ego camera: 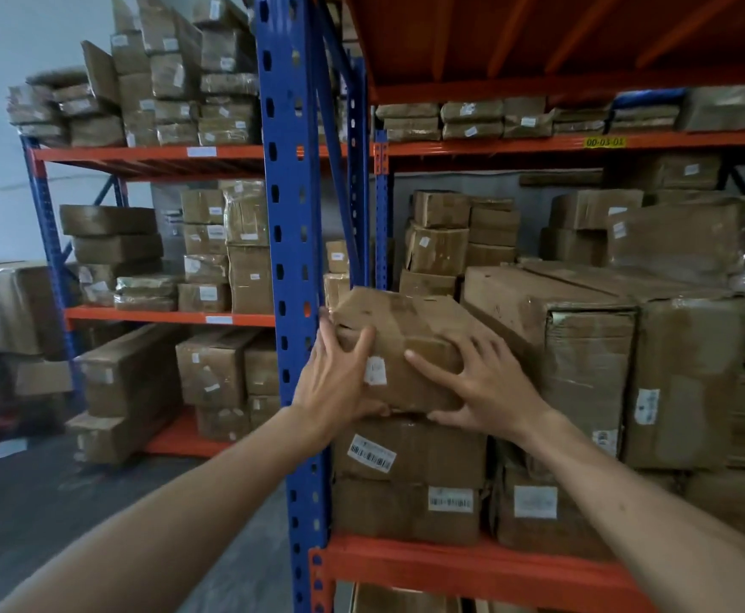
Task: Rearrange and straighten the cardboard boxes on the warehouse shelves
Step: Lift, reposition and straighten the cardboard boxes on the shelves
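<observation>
Left hand (339, 382) spread on near-left corner of top box (406, 347), fingers wrapped over the edge. Right hand (481, 387) splayed on its front face, thumb under the bottom edge. Box sits skewed atop a labelled stack (410, 475), beside blue upright (291, 276), touching big carton (582, 347) on right. Step: squaring it. Next: likely rotate flush with stack below, front edges aligned.

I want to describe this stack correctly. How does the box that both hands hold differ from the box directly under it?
The held box sits skewed and tilted; the box under it lies flat and square to the shelf edge.
The held box carries a small white label; the lower one shows a wider barcode label.
The left hand and right hand grip the held box; neither grips the lower box.
Both are brown, taped cardboard.
</observation>
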